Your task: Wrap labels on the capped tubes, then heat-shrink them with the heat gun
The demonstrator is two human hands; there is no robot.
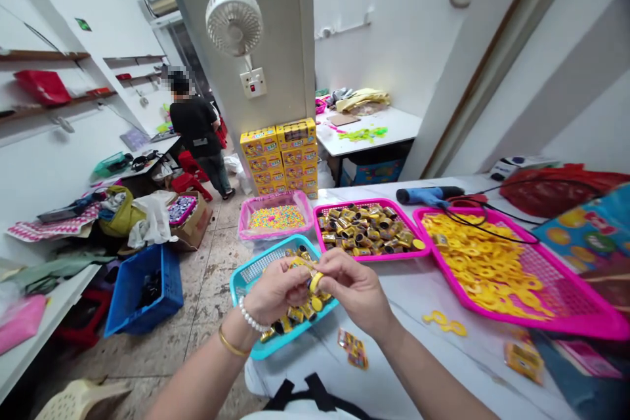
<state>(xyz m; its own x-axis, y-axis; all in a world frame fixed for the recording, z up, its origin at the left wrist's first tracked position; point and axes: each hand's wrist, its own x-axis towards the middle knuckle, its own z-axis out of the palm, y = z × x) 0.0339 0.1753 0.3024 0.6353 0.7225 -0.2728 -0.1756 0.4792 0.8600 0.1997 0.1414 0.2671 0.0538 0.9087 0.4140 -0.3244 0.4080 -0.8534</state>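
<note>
Above the turquoise basket (283,349), my two hands meet at a small cylinder with a yellow ring (315,283). My left hand (278,289), with a white bead bracelet and a gold bangle at the wrist, pinches its left side. My right hand (359,292) grips the ring side between thumb and fingers. My fingers cover much of the piece. Similar yellow and dark cylinders (294,316) lie in the basket below. Printed labels or stickers (353,349) lie on the white table (401,361) near my right forearm.
Behind stand a pink basket of cylinders (367,230), a pink tub of colourful beads (275,216) and a pink basket of yellow plastic rings (485,262). A blue heat gun (428,195) trails a black cable. Loose yellow rings (444,323) lie at right. A person (197,121) stands far left.
</note>
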